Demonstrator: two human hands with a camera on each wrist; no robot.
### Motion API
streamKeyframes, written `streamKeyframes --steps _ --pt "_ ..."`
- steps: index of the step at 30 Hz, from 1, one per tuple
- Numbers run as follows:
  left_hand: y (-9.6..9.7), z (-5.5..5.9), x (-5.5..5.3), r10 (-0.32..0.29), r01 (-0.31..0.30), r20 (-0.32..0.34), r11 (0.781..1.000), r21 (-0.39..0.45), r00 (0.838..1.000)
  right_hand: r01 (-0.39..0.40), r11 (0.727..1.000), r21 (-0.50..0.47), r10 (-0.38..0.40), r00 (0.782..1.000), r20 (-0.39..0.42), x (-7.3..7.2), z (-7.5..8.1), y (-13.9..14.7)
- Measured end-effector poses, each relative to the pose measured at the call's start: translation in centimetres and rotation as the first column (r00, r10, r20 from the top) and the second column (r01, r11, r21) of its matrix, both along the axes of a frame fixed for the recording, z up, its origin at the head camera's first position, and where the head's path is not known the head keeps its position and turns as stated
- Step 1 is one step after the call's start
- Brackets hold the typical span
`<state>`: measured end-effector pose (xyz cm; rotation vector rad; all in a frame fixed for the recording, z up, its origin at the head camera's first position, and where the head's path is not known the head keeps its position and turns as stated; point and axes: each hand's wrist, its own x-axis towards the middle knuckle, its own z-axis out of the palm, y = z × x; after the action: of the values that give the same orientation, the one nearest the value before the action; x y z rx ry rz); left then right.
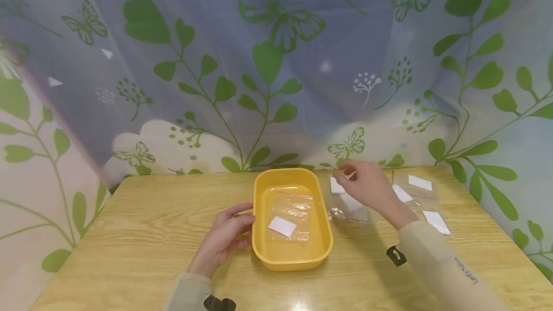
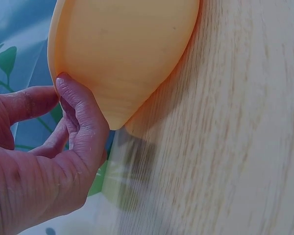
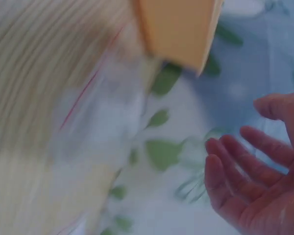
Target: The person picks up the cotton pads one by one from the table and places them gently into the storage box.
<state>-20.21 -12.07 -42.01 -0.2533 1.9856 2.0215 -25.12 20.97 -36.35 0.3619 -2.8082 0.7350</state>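
Note:
A yellow plastic tray point(image 1: 293, 266) stands on the table, holding a clear zip bag point(image 1: 298, 205) and a white rectangular card point(image 1: 282, 226). My left hand point(image 1: 226, 232) is at the tray's left side, its fingertips touching the wall near the rim; the left wrist view shows this hand point(image 2: 54, 152) against the yellow wall point(image 2: 132, 39). To the right of the tray, my right hand point(image 1: 371, 188) hovers over a clear bag point(image 1: 350, 212) with white pieces. In the right wrist view this hand point(image 3: 259, 171) has loosely bent fingers and an empty palm, apart from the blurred bag point(image 3: 98, 112).
More clear bags with white cards point(image 1: 420, 183) lie at the right of the wooden table point(image 1: 173, 220), one near its right side point(image 1: 437, 222). A cloth printed with leaves and butterflies point(image 1: 207, 85) hangs along the back edge.

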Motion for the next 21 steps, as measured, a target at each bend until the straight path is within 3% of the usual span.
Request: streamKeyframes --steps 6,10,13,19,21 --pt "0.0 0.0 -0.1 0.006 -0.006 -0.001 1.000 0.003 1.000 0.126 0.992 -0.017 -0.120 0.975 0.188 -1.5 -1.8 4.2" --pt "0.0 0.0 -0.1 0.003 -0.003 -0.003 1.000 0.011 1.000 0.192 0.974 -0.121 -0.135 0.918 0.374 -2.0 -3.2 5.5" --pt "0.0 0.1 -0.1 -0.001 0.001 -0.004 1.000 0.009 1.000 0.225 0.960 -0.165 -0.130 0.883 0.451 -2.2 -4.1 5.8" --pt "0.0 0.1 0.1 0.005 -0.005 0.000 1.000 0.009 1.000 0.180 0.983 -0.040 -0.152 0.914 0.375 -2.4 -5.3 4.9" --pt "0.0 0.1 0.1 0.006 -0.006 -0.001 1.000 0.012 1.000 0.188 0.982 -0.023 -0.167 0.915 0.367 -2.5 -5.5 4.4"
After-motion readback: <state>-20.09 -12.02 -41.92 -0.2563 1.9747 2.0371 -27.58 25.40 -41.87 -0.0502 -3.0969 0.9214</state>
